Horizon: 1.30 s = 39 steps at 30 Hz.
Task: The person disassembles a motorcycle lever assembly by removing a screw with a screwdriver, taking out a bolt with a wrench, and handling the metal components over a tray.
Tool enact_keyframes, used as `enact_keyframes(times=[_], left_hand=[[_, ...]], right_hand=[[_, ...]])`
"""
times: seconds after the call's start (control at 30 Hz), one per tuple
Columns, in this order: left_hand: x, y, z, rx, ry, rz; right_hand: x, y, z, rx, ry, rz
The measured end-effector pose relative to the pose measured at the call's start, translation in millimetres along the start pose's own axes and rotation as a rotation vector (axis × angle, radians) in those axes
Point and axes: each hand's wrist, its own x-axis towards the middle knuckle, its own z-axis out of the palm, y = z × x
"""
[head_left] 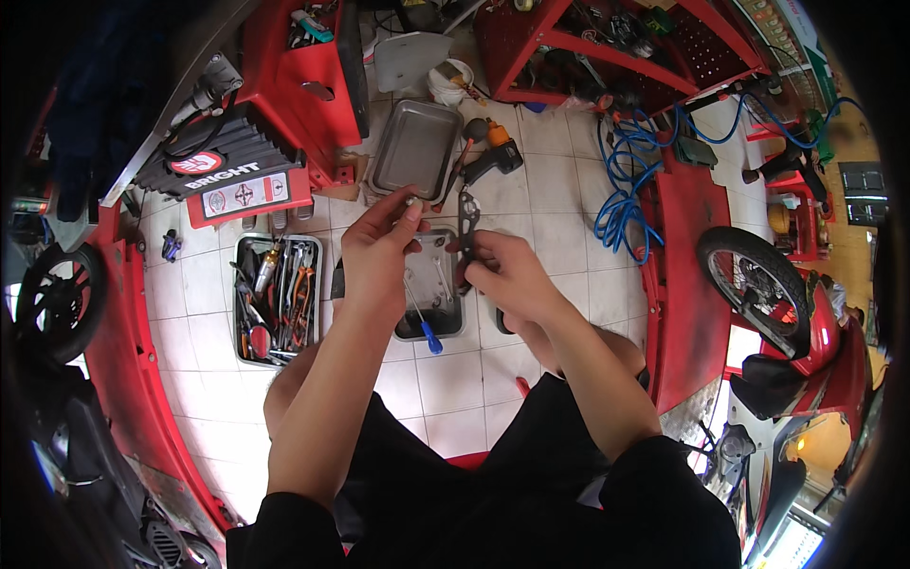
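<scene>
My right hand (507,270) grips the lower end of a dark, flat metal bracket (467,220) with holes in it, held upright. To its left, my left hand (374,251) is closed in a pinch, with a small metallic piece (411,201) at the fingertips, too small to name. The two hands are apart. Below them on the floor lies a grey metal tray (462,313), partly hidden by my left hand. A screwdriver (431,339) with a blue handle leans over its near rim, and a few slim metal parts (441,275) lie inside.
A toolbox tray (320,332) full of pliers and screwdrivers stands at left. Farther off are another metal tray (377,175) and a black-and-orange power tool (495,163). A coiled blue hose (626,204) lies at right, near red lift platforms (687,284) and a motorbike wheel (754,284).
</scene>
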Motion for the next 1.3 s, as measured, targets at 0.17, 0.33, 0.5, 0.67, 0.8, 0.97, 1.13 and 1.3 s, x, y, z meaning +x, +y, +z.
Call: enact_keyframes(times=[0.17, 0.33, 0.5, 0.67, 0.8, 0.97, 1.13, 1.3], left_hand=[[-5, 5, 4, 0.238, -0.001, 0.145], [-5, 0, 7, 0.284, -0.048, 0.130], [-11, -8, 22, 0.378, -0.139, 0.148], [-4, -17, 11, 0.333, -0.087, 0.096], [-4, -14, 14, 0.210, -0.029, -0.005], [-6, -23, 13, 0.540, -0.182, 0.362], [-10, -25, 12, 0.798, -0.369, 0.416], [-15, -29, 15, 1.067, -0.560, 0.388]], right_hand=[[-10, -16, -22, -0.531, -0.003, -0.073], [-11, -15, -26, -0.428, -0.056, -0.133], [-14, -13, -40, -0.441, -0.157, -0.160], [-10, -6, -52, -0.126, -0.115, -0.187], [-8, -17, -57, -0.122, -0.118, -0.002], [-1, -11, -74, -0.248, -0.041, -0.142], [5, -17, -83, -0.466, -0.129, -0.152], [2, -13, -86, -0.544, -0.298, -0.088]])
